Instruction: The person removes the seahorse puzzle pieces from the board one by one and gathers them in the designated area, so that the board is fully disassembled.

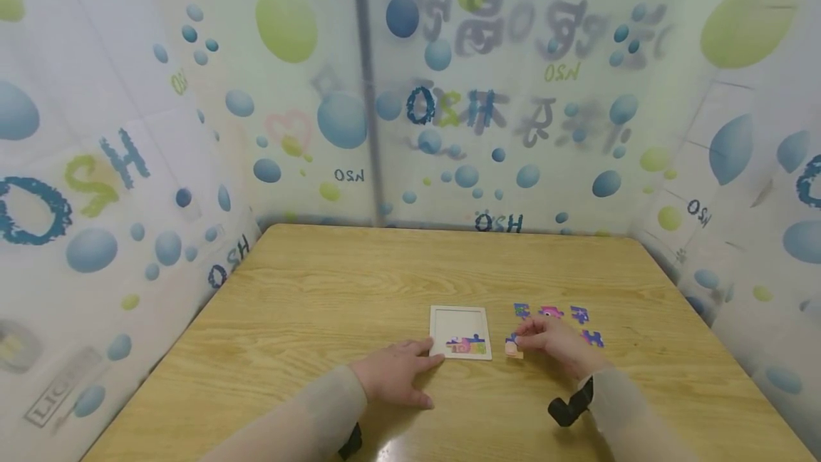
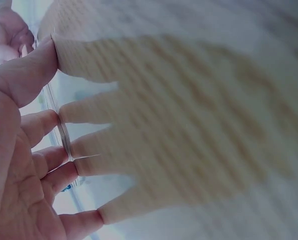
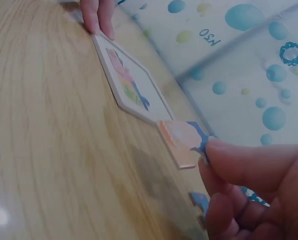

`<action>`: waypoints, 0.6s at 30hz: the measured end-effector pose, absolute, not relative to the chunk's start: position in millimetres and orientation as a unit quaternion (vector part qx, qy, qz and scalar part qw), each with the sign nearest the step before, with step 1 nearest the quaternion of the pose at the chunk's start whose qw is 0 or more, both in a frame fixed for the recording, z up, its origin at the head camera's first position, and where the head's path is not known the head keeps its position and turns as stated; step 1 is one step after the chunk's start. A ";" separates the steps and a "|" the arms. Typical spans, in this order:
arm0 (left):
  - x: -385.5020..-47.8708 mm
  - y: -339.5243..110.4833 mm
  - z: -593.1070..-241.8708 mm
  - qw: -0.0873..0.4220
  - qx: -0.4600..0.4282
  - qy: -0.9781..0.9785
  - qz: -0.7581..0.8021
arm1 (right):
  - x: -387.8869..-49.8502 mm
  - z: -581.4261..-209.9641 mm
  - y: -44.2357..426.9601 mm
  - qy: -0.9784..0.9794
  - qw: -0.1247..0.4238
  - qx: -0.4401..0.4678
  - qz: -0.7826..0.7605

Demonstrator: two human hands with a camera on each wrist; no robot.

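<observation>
A white puzzle frame (image 1: 460, 309) lies on the table, with joined puzzle pieces (image 1: 467, 344) along its bottom side. My left hand (image 1: 399, 369) rests at the frame's left edge, fingers spread and touching it; the left wrist view shows the fingers (image 2: 41, 127) from the palm side. Between thumb and fingers, my right hand (image 1: 556, 342) pinches a puzzle piece (image 3: 181, 140) by its blue tab, just right of the frame. That piece is peach with a blue corner and is tilted in the right wrist view.
Several loose puzzle pieces (image 1: 579, 314) lie right of the frame, behind and beside my right hand, which partly hides some. The wooden table (image 1: 308, 291) is bounded by a patterned curtain (image 1: 308, 127) at the back and sides.
</observation>
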State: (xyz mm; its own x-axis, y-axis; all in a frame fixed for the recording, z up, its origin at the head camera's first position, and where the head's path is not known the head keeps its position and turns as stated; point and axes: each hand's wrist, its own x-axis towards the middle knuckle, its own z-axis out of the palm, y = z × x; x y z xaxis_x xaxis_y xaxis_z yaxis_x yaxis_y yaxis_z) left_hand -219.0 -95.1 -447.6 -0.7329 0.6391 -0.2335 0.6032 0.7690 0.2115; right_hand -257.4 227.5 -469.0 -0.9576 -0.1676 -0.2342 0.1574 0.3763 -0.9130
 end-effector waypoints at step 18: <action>-217.8 -93.8 -446.9 0.156 0.328 0.929 0.062 | -235.3 -467.8 246.5 0.887 0.115 0.038 -0.445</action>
State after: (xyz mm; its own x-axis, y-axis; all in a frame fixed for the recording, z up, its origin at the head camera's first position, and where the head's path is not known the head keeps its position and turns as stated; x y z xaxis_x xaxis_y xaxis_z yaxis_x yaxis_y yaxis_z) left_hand -217.8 -93.8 -446.9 -0.7355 0.6298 -0.2499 0.5909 0.7767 0.2182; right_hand -235.3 246.5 -467.8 -0.9707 -0.0343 -0.2380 0.1702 0.6013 -0.7807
